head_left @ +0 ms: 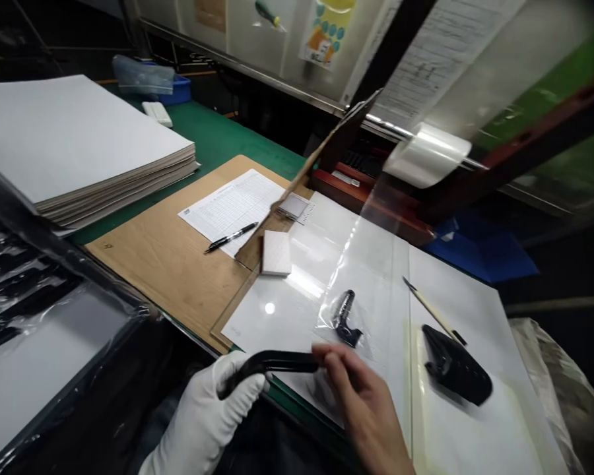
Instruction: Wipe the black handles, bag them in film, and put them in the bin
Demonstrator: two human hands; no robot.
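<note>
A glossy black curved handle-like part is held between my two hands over the table's near edge. My left hand, in a white glove, closes round its bent left end. The bare fingers of my right hand pinch its right end. Just beyond, a smaller black bent part lies under or inside clear plastic film on the white work surface. To the right rest a black bundle, its kind unclear, and a thin brush-like stick with a pale handle.
A film roll sits on a metal rod at the back right. A small white block, a pen and a printed sheet lie mid-table. At left are a thick stack of white sheets and a tray of wrapped black parts.
</note>
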